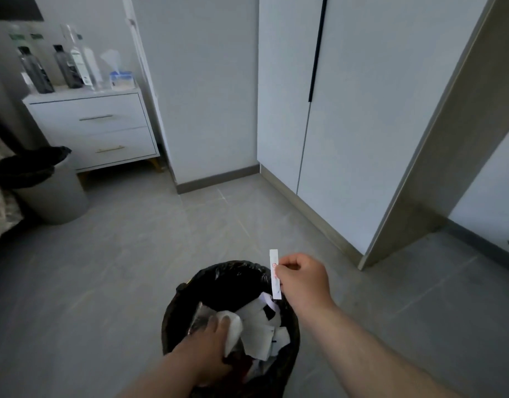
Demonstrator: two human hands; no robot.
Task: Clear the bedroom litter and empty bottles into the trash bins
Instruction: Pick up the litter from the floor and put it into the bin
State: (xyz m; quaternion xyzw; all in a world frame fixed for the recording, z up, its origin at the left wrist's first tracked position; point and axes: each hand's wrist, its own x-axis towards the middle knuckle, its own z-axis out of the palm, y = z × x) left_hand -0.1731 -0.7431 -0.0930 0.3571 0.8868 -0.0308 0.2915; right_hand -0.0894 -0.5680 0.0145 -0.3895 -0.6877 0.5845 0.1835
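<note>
A black-lined trash bin (190, 297) stands on the floor right below me, holding white paper scraps (259, 328). My left hand (211, 349) reaches into the bin and grips a crumpled white tissue (233, 328). My right hand (302, 280) hovers over the bin's right rim and pinches a narrow white paper strip (275, 271) with red print, held upright. Several bottles (55, 64), dark and clear, stand on the white nightstand (89, 122) at the far left.
A second grey bin (46, 191) with a black liner stands left of the nightstand's front, beside a bed edge (0, 202). A tissue box (121, 79) sits on the nightstand. White wardrobe doors (362, 110) fill the right. Grey tiled floor (118, 268) surrounds the bin.
</note>
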